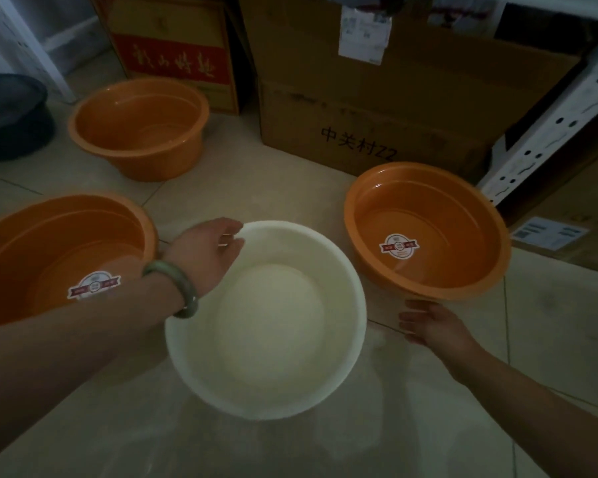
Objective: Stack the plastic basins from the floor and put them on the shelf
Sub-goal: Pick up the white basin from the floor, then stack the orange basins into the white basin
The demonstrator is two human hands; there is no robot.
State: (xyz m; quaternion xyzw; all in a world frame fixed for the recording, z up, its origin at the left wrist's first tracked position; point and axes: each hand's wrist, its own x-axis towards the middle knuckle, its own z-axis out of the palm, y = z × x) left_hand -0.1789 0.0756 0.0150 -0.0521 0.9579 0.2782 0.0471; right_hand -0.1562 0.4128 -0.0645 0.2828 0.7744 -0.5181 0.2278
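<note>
A white basin (266,322) sits on the floor in the middle. My left hand (204,253), with a green bangle on the wrist, grips its far left rim, thumb outside and fingers inside. An orange basin (428,232) with a sticker inside is at the right, tilted toward me. My right hand (428,322) is just under its near rim, palm up and fingers apart, the thumb touching the rim. Another orange basin (49,250) with a sticker lies at the left, seemingly with one nested in it. A third orange basin (139,125) stands further back.
Cardboard boxes (377,98) line the back, one red-labelled (173,56). A white perforated shelf post (546,132) rises at the right with another box (567,229) beside it. A dark round object (11,115) sits at the far left. The floor is pale tile.
</note>
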